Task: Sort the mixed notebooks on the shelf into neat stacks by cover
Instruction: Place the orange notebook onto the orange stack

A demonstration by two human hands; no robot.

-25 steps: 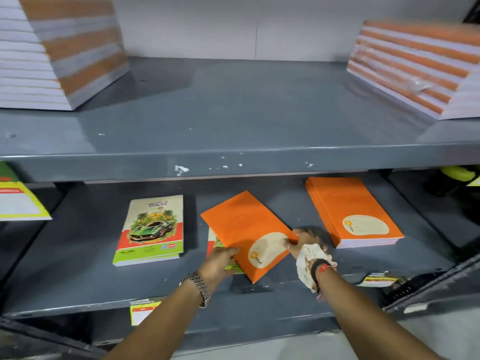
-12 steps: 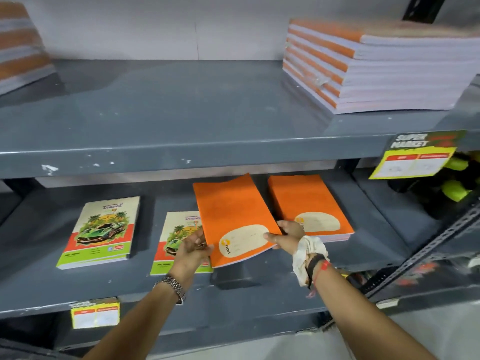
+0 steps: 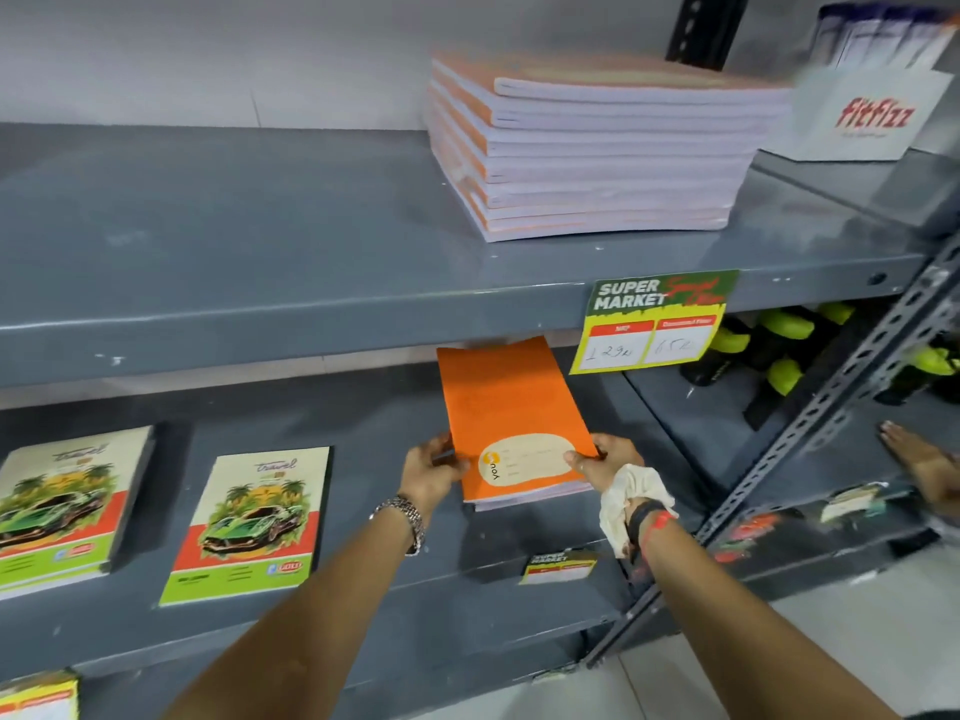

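Gripping the orange notebook (image 3: 506,407) by its two near corners, the left hand (image 3: 428,472) and right hand (image 3: 605,459) each pinch an edge, thumbs on the cover. It sits at centre frame on the lower shelf (image 3: 363,423), resting on an orange stack whose page edges show beneath its near edge; whether it lies square cannot be told. Two travel-cover stacks (image 3: 249,522) lie well apart at lower left, neither showing an orange cover. A tall orange-spined pile (image 3: 587,153) stands on the upper shelf, upper right. Judgement: sorting on this shelf appears nearly complete; remaining work is releasing and squaring the orange stack.
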